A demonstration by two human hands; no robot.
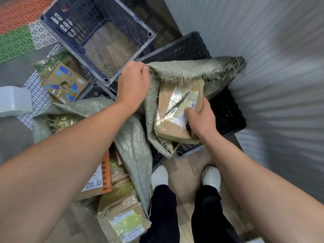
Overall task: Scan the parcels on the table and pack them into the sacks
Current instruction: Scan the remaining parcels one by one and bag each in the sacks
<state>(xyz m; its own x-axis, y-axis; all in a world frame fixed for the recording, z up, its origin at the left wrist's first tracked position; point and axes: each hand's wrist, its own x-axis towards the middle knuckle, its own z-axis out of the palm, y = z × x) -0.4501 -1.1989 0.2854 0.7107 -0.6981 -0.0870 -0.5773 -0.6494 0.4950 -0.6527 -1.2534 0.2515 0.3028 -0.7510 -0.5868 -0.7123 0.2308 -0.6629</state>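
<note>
A grey-green woven sack with frayed edges lies over a black crate, its mouth facing me. My left hand pinches the sack's left rim and holds it up. My right hand grips a brown cardboard parcel with a taped white label, its far end resting inside the sack's mouth. A second sack lies at lower left with several parcels in it, among them a box with an orange stripe and a labelled box.
An empty dark blue crate stands at the back. A black crate sits under the open sack against the corrugated wall. A brown box with blue marks lies at left. My feet stand on wooden floor.
</note>
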